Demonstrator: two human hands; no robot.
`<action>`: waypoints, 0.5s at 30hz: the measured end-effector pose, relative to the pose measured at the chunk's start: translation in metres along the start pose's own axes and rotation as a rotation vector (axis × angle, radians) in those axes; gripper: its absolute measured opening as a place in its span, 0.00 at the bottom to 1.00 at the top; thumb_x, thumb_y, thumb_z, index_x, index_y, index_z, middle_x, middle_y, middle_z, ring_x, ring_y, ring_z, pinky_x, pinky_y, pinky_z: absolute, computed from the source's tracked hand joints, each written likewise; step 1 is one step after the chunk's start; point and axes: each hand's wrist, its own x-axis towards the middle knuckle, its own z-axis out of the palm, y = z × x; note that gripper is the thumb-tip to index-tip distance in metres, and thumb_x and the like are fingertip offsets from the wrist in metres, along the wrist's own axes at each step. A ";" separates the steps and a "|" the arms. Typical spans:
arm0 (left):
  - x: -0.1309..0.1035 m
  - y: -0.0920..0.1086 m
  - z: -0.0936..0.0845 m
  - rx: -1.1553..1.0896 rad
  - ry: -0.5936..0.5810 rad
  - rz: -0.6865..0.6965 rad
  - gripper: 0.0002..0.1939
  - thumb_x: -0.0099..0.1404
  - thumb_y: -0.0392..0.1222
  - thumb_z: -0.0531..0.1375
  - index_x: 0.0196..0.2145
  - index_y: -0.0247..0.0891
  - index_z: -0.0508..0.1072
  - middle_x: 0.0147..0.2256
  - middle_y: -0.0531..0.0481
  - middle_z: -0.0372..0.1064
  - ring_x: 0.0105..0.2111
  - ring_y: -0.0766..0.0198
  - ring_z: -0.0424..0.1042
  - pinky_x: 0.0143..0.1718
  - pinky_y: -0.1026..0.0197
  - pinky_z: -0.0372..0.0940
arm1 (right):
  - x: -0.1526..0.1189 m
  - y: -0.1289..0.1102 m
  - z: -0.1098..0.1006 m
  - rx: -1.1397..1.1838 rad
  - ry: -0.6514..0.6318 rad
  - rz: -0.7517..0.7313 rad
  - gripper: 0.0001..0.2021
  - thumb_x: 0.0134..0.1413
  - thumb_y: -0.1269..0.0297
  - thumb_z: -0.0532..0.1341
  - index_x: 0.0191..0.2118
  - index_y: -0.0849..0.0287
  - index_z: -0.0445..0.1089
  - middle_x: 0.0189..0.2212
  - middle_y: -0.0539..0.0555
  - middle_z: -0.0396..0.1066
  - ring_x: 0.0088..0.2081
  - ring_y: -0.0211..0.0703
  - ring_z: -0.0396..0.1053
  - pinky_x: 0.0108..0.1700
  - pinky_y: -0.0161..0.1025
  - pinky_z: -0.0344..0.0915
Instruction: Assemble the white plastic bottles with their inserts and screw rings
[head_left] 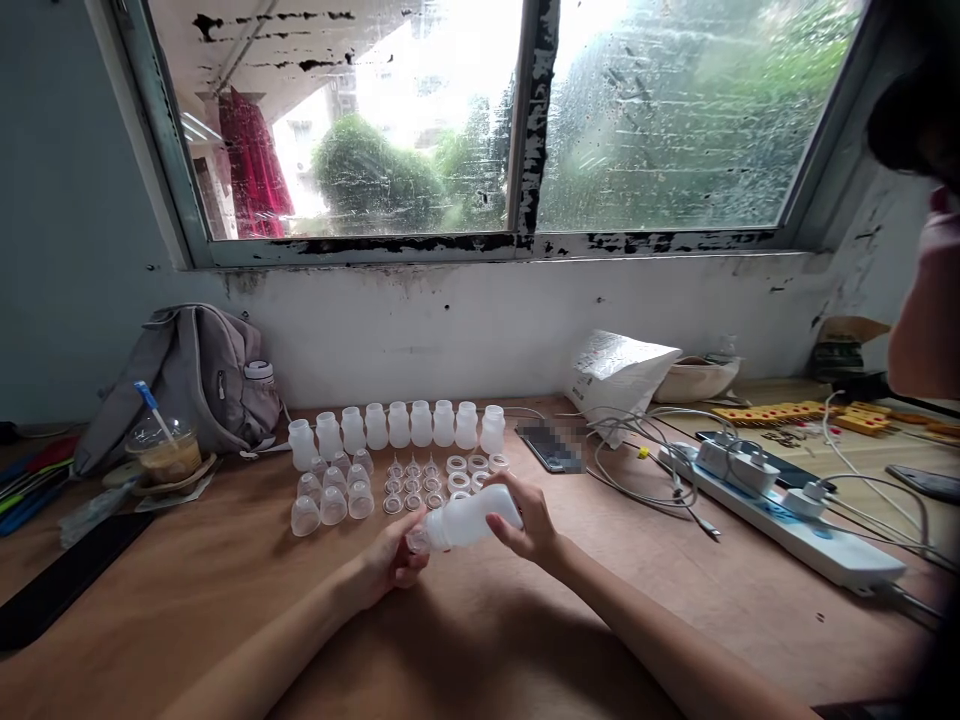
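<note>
A translucent white baby bottle (463, 518) lies tilted between my hands, just above the table. My right hand (531, 522) grips its base end, thumb in front. At its neck end, my left hand (394, 555) is closed around a clear cap (418, 538); whether the cap is fully seated cannot be made out. Behind stands a row of several similar bottles (399, 425). In front of that row, from left to right, are clear dome caps (334, 505), clear nipples (412, 485) and white collar rings (458, 482), the last partly hidden by the held bottle.
To the right are a phone (551, 450), loose cables (637, 485) and a white power strip (840, 555). On the left stand an iced drink cup (166, 455) and a grey backpack (199, 370). Another person's arm (926, 310) shows at the right edge.
</note>
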 end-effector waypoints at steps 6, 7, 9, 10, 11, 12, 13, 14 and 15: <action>0.000 -0.002 -0.004 0.235 0.150 0.173 0.30 0.58 0.64 0.40 0.28 0.33 0.64 0.14 0.62 0.41 0.13 0.76 0.36 0.14 0.69 0.35 | 0.001 -0.003 -0.006 -0.063 0.029 0.009 0.15 0.42 0.51 0.54 0.31 0.57 0.60 0.20 0.50 0.62 0.20 0.39 0.59 0.23 0.35 0.56; -0.002 -0.001 -0.006 0.362 0.236 0.288 0.29 0.59 0.63 0.40 0.29 0.33 0.65 0.15 0.61 0.43 0.13 0.75 0.39 0.15 0.69 0.38 | 0.003 -0.002 -0.008 -0.054 0.076 0.048 0.13 0.45 0.52 0.53 0.30 0.58 0.60 0.19 0.50 0.62 0.20 0.39 0.59 0.23 0.35 0.56; -0.006 0.001 -0.015 0.703 0.414 0.527 0.25 0.58 0.61 0.46 0.33 0.34 0.66 0.17 0.59 0.48 0.15 0.73 0.48 0.17 0.68 0.46 | 0.008 0.002 -0.014 -0.042 0.189 0.130 0.13 0.50 0.53 0.50 0.28 0.58 0.60 0.19 0.50 0.62 0.21 0.39 0.60 0.24 0.34 0.56; -0.008 0.002 -0.020 0.892 0.473 0.622 0.23 0.56 0.59 0.50 0.36 0.35 0.66 0.18 0.58 0.51 0.17 0.72 0.52 0.19 0.68 0.50 | 0.010 0.004 -0.016 -0.042 0.235 0.165 0.14 0.51 0.53 0.49 0.27 0.59 0.60 0.20 0.50 0.62 0.22 0.39 0.61 0.25 0.34 0.56; -0.010 0.004 -0.026 1.069 0.511 0.689 0.22 0.55 0.57 0.53 0.38 0.36 0.65 0.19 0.57 0.54 0.19 0.70 0.56 0.21 0.67 0.53 | 0.012 0.007 -0.018 -0.046 0.263 0.189 0.14 0.52 0.53 0.49 0.27 0.59 0.60 0.19 0.50 0.62 0.22 0.39 0.61 0.25 0.34 0.56; -0.011 0.005 -0.031 1.220 0.527 0.725 0.21 0.55 0.55 0.54 0.39 0.36 0.65 0.20 0.57 0.56 0.20 0.69 0.58 0.23 0.66 0.54 | 0.013 0.009 -0.019 -0.053 0.269 0.202 0.14 0.52 0.53 0.49 0.27 0.59 0.60 0.19 0.50 0.62 0.22 0.39 0.60 0.25 0.34 0.56; -0.011 0.006 -0.035 1.341 0.527 0.731 0.19 0.55 0.54 0.54 0.39 0.36 0.64 0.21 0.56 0.58 0.20 0.68 0.60 0.24 0.66 0.55 | 0.013 0.010 -0.019 -0.062 0.257 0.206 0.14 0.52 0.53 0.50 0.27 0.59 0.60 0.19 0.49 0.62 0.23 0.39 0.60 0.25 0.33 0.56; -0.012 0.007 -0.038 1.441 0.517 0.717 0.17 0.56 0.52 0.53 0.38 0.36 0.64 0.21 0.55 0.60 0.20 0.68 0.61 0.24 0.66 0.56 | 0.013 0.011 -0.018 -0.071 0.232 0.204 0.14 0.52 0.53 0.50 0.27 0.59 0.60 0.20 0.49 0.62 0.23 0.38 0.61 0.25 0.33 0.56; -0.012 0.009 -0.040 1.523 0.514 0.695 0.16 0.58 0.51 0.52 0.37 0.37 0.64 0.21 0.54 0.62 0.21 0.66 0.63 0.24 0.65 0.56 | 0.013 0.011 -0.016 -0.078 0.199 0.196 0.14 0.52 0.53 0.51 0.28 0.59 0.61 0.20 0.49 0.63 0.23 0.38 0.61 0.25 0.33 0.56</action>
